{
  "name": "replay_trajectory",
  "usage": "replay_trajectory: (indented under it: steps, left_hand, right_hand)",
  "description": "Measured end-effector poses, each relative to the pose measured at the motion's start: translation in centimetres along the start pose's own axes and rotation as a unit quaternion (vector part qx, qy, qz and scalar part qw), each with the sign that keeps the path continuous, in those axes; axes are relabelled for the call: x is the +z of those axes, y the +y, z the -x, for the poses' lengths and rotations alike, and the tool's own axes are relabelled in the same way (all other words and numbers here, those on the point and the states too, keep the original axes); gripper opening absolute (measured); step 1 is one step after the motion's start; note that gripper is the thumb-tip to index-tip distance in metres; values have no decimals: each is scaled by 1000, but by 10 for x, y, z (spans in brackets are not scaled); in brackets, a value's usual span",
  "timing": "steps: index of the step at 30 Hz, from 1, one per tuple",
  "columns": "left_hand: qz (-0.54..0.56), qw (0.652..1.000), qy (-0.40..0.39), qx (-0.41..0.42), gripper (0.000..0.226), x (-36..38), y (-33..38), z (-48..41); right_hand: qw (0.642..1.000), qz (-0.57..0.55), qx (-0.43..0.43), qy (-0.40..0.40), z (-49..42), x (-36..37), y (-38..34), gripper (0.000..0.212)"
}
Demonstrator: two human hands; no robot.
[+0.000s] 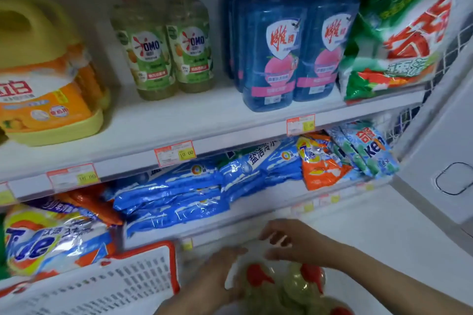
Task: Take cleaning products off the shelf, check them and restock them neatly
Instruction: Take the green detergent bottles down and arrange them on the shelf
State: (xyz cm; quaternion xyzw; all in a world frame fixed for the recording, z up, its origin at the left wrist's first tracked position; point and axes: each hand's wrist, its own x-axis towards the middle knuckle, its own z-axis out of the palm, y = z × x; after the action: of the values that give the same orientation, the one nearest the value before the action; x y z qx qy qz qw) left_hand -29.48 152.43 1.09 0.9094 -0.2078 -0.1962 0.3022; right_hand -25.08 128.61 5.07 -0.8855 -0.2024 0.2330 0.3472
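Down at the bottom centre of the frame, both hands were busy over a cluster of green bottles with red caps (258, 276), standing upright and close together on a pale surface below the shelving. That looked to me like the checking stage, the bottles kept within easy reach before going back up. The left hand (222, 268) lay along the side of the nearest bottle, probably steadying it, but the blur hid whether its fingers were truly wrapped round it or only resting, so I could not tell. The right hand (289, 243) hovered just above the caps, fingers loosely curled and grasping nothing that I could make out. Two matching OMO bottles (163, 59) stood side by side at upper centre on the top shelf (153, 125), with bare board to their left and in front, which I took to be the slot waiting for the rest. Crowding that slot were the yellow jug (46, 71) at far left and the blue bottles (294, 59) to the right, so a return would need a straight lift between them. Blue pouches (179, 194) and a Tide bag (51, 240) bulged off the lower shelf, and the white basket (128, 284) with its red rim sat just left of the hands, tight against that forearm's path.
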Motion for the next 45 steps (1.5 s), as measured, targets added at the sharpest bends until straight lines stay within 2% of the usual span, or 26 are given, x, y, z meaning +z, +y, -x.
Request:
replay_trajectory:
  steps: [3,6,9,10,13,15,19,21,23,24,26,28,32,35,40,42,45]
  left_hand:
    - [30,995,-46,-78,83,35,-7,-10]
    - [45,994,-38,-89,92,53,-19,-18]
    - [77,991,-19,-105,69,62,-26,-19]
    - [85,991,-3,-101,66,64,-27,-19]
    - [123,985,42,-113,85,62,-30,-19]
    - [98,983,83,-128,83,54,-26,-18]
    - [105,969,187,-126,80,19,-5,-7]
    - [123,956,235,-121,74,-7,9,3]
    - [155,940,285,-108,71,-37,25,17]
    - [175,930,309,-97,70,-52,32,24]
    - [212,911,349,-64,68,-82,50,39]
    - [237,896,374,-17,69,-111,71,55]
    - [259,871,412,67,74,-154,98,87]
    - [280,837,451,135,72,-179,103,105]
    - [302,801,484,185,67,-223,82,100]
    - [305,797,483,195,56,-234,73,91]
    - [300,797,487,193,55,-245,62,75]
  right_hand:
    - [995,42,22,-91,5,28,12,53]
    - [997,60,-6,-38,1,46,14,52]
    - [994,104,-15,-4,-2,51,16,39]
    - [993,114,-17,-4,-3,52,17,37]
    - [995,103,-11,13,-7,52,20,39]
    - [997,71,-15,40,-6,46,15,47]
    - [992,-7,-60,107,-8,23,-12,36]
    - [985,-85,-95,119,-8,9,-29,38]
    - [976,-148,-118,109,-5,-3,-38,51]
    - [975,-153,-120,103,-3,-5,-40,65]
    - [980,-126,-118,97,-1,-3,-46,95]
    - [978,-119,-137,105,-7,7,-63,111]
    - [944,-148,-194,222,-23,3,-119,102]
    - [917,-113,-257,282,-35,-21,-159,107]
    - [887,-17,-305,347,-72,-56,-212,102]
    - [883,10,-301,359,-94,-64,-219,100]
    - [888,34,-289,355,-123,-74,-221,102]
